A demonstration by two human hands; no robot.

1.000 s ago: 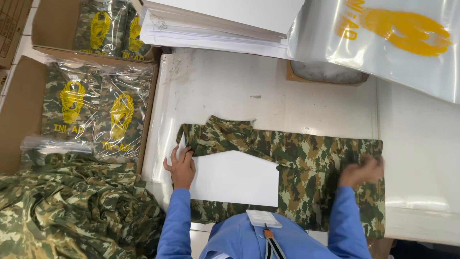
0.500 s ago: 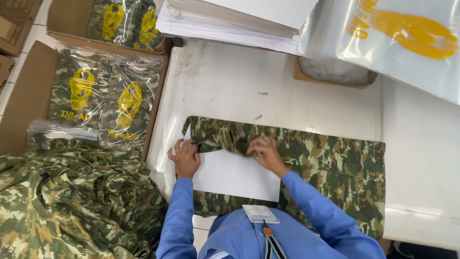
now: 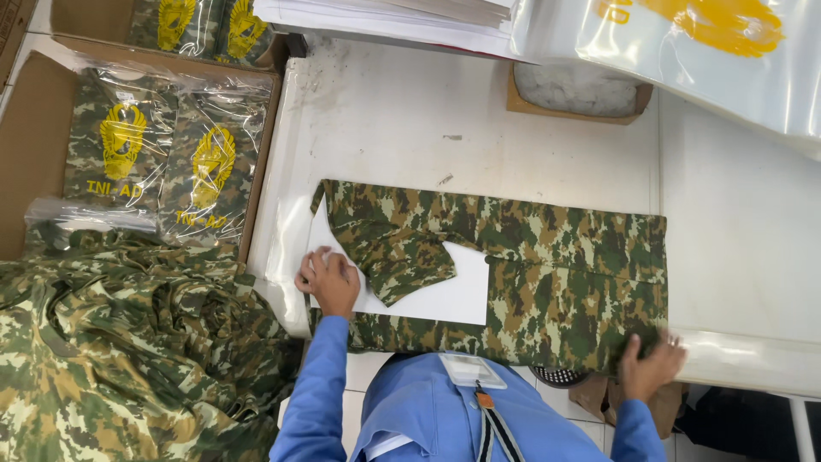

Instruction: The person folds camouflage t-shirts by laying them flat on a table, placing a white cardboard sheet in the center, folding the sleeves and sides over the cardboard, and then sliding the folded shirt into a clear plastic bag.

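Note:
A camouflage shirt (image 3: 556,265) lies spread on the white table (image 3: 479,137), with a white cardboard sheet (image 3: 436,295) on top of it. One sleeve (image 3: 398,257) is folded over the sheet. My left hand (image 3: 327,280) presses on the sheet's left end. My right hand (image 3: 650,364) grips the shirt's near right corner at the table edge. Both arms wear blue sleeves.
A heap of loose camouflage shirts (image 3: 128,342) lies at the left. Cardboard boxes (image 3: 34,128) hold bagged shirts (image 3: 162,154) with yellow emblems. A stack of white sheets (image 3: 385,17) and clear printed bags (image 3: 684,43) sit at the far edge, by a small tray (image 3: 577,90).
My right hand left the sleeve, now folded over the white sheet, and went to the shirt's near right corner. My left hand stayed on the sheet.

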